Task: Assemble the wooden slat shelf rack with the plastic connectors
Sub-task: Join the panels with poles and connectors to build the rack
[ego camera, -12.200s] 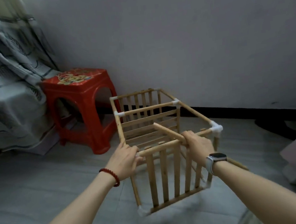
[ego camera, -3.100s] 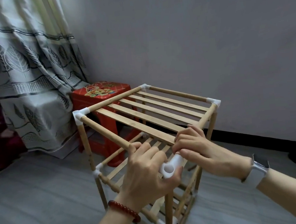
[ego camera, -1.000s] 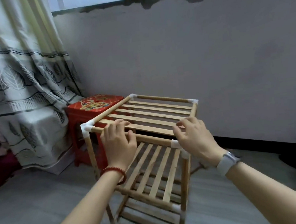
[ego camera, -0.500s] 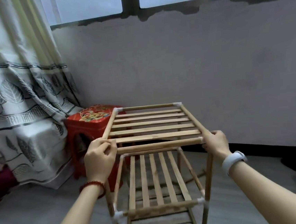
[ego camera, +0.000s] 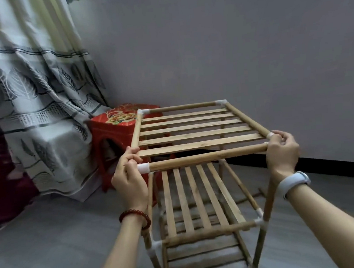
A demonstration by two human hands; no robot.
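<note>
The wooden slat rack (ego camera: 193, 136) stands upright on the floor with a slatted top shelf, a middle shelf (ego camera: 199, 198) and a lower one. White plastic connectors (ego camera: 220, 102) join its rods at the corners. My left hand (ego camera: 128, 177) grips the near left corner of the top shelf, fingers curled over the side rod by a white connector (ego camera: 143, 167). My right hand (ego camera: 282, 150) grips the near right corner, covering most of that connector. The front rod (ego camera: 206, 157) spans between both hands.
A red plastic stool (ego camera: 115, 131) stands just behind the rack's left side. A patterned curtain (ego camera: 34, 100) hangs at the left. A grey wall (ego camera: 227, 42) lies close behind. Grey floor surrounds the rack, with something dark at the far right edge.
The view has dropped slightly and come closer. Both hands stay on the top shelf's near corners, and the rack sits a little further right and nearer than half a second ago.
</note>
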